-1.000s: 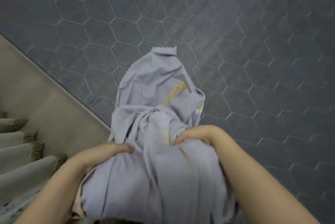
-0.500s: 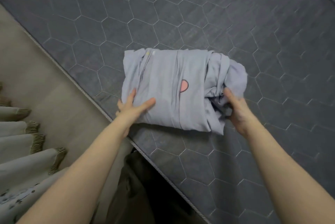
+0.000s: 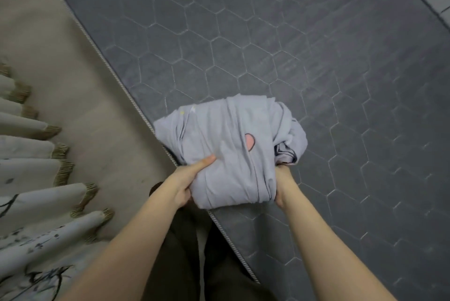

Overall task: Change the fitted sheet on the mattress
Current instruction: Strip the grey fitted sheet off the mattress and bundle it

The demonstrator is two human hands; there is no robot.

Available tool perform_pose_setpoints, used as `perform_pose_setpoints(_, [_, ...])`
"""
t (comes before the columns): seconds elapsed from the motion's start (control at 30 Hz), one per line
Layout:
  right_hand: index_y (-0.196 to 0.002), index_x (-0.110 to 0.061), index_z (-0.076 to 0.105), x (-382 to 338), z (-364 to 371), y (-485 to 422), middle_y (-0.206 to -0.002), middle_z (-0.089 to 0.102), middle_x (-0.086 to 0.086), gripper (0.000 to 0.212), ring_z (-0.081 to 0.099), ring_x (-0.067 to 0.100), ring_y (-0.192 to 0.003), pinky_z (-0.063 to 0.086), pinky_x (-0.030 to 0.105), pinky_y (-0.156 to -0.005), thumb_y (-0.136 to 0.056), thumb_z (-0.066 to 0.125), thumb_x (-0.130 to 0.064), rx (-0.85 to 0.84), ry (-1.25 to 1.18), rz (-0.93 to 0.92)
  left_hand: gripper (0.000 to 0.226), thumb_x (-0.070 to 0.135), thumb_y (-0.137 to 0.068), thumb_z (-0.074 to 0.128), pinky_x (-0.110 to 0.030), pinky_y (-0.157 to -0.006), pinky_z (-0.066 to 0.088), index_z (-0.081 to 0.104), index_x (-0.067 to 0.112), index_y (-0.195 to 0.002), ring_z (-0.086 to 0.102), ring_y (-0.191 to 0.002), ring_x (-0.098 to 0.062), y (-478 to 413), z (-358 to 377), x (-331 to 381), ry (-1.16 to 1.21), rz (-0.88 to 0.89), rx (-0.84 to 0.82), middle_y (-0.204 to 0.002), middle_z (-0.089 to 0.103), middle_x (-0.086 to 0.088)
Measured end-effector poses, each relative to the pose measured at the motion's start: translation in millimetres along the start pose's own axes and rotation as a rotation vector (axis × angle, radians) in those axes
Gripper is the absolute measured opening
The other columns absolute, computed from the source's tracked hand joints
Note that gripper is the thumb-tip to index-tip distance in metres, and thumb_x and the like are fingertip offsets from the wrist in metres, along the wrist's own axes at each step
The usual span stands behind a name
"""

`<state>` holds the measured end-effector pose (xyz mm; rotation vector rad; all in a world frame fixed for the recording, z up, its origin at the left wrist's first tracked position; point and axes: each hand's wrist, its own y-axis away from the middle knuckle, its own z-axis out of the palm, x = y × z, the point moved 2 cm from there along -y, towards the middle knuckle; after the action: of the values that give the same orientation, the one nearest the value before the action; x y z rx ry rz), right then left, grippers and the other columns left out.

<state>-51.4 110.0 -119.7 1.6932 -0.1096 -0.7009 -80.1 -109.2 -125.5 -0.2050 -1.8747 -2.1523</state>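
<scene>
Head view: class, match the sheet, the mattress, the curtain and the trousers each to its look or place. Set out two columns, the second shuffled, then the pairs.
Column 1
1. sheet
2. mattress
3. curtain
4. trousers

Column 2
A. dark grey, stitched in hexagons
B. off-white pleats with a fringed hem, at the left
C. pale lilac, bundled up, with a pink patch
D. very dark, low in the view between the forearms

Pairs: 1-C, 2-A, 3-B, 4-D
</scene>
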Motion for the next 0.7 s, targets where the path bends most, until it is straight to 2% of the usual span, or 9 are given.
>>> perform_pose_setpoints(0.1, [-0.132,-0.017,0.048,0,43,35,-0.118,0.061,0.016,0.03,0.058,0.028,-0.099,0.051,0.037,-0.081,-0.103,0.042,-0.022,-0.099,0.101,-0.097,0.077,0.041,-0.042,0.092,-0.04,-0.088,0.054,0.068,0.015,-0.11,0.072,-0.093,-0.024,39,-48,-1,0.076,-0.008,0.033,-0.1,0.075,-0.003])
perform_pose_setpoints(0.2, [-0.141,-0.007,0.042,-5,102,74,-0.133,0.049,0.029,0.038,0.054,0.031,-0.11,0.044,0.044,-0.098,-0.104,0.04,-0.017,-0.229,0.285,-0.126,0.07,0.036,-0.049,0.089,-0.032,-0.076,0.056,0.068,0.012,-0.111,0.073,-0.087,-0.021,85,-101,8,0.112,0.061,0.128,-0.096,0.076,-0.002])
perform_pose_setpoints(0.27, [-0.139,-0.009,0.047,-11,146,103,-0.122,0.058,0.016,0.039,0.055,0.03,-0.105,0.047,0.045,-0.096,-0.102,0.047,-0.022,-0.302,0.403,-0.109,0.078,0.037,-0.046,0.092,-0.035,-0.078,0.056,0.066,0.011,-0.114,0.072,-0.09,-0.025,118,-141,21,0.112,0.131,0.246,-0.1,0.075,-0.004])
perform_pose_setpoints(0.37, [-0.118,-0.021,0.069,-22,210,155,-0.11,0.071,0.009,0.045,0.069,0.03,-0.096,0.057,0.037,-0.076,-0.087,0.062,-0.053,-0.517,0.324,0.053,0.089,0.039,-0.045,0.095,-0.038,-0.082,0.055,0.062,0.008,-0.122,0.067,-0.095,-0.025,166,-199,49,0.114,0.247,0.37,-0.108,0.07,-0.006])
perform_pose_setpoints(0.47, [-0.116,-0.032,0.066,-28,264,195,-0.12,0.069,0.003,0.081,0.067,0.024,-0.108,0.056,0.042,-0.089,-0.054,0.066,-0.084,-0.589,0.377,-0.014,0.075,0.036,-0.054,0.09,-0.029,-0.073,0.052,0.063,0.005,-0.117,0.067,-0.085,-0.017,211,-246,79,0.119,0.361,0.457,-0.096,0.069,-0.001])
perform_pose_setpoints(0.5, [-0.117,-0.034,0.061,-29,279,206,-0.122,0.067,-0.001,0.09,0.065,0.02,-0.111,0.053,0.042,-0.095,-0.044,0.071,-0.084,-0.601,0.42,-0.09,0.074,0.037,-0.054,0.09,-0.029,-0.074,0.053,0.065,0.005,-0.115,0.068,-0.086,-0.017,223,-259,88,0.127,0.401,0.47,-0.097,0.071,-0.001])
perform_pose_setpoints(0.57, [-0.11,-0.034,0.061,-33,312,226,-0.116,0.07,-0.009,0.085,0.068,0.012,-0.104,0.055,0.032,-0.089,-0.038,0.084,-0.071,-0.638,0.461,-0.255,0.068,0.038,-0.051,0.089,-0.021,-0.068,0.053,0.067,0.007,-0.108,0.07,-0.083,-0.011,242,-280,109,0.124,0.476,0.491,-0.092,0.073,0.003])
perform_pose_setpoints(0.63, [-0.108,-0.033,0.061,-39,341,241,-0.11,0.072,-0.011,0.07,0.07,0.011,-0.1,0.058,0.028,-0.08,-0.047,0.091,-0.051,-0.682,0.422,-0.332,0.06,0.036,-0.049,0.089,-0.015,-0.061,0.051,0.068,0.012,-0.1,0.069,-0.077,-0.006,256,-297,132,0.127,0.517,0.495,-0.083,0.072,0.01])
perform_pose_setpoints(0.7, [-0.119,-0.031,0.058,-49,366,252,-0.115,0.071,-0.01,0.072,0.069,0.014,-0.104,0.058,0.032,-0.081,-0.056,0.092,-0.042,-0.704,0.368,-0.371,0.056,0.04,-0.043,0.088,-0.012,-0.06,0.05,0.067,0.02,-0.09,0.069,-0.074,-0.003,266,-309,157,0.152,0.554,0.466,-0.075,0.071,0.015])
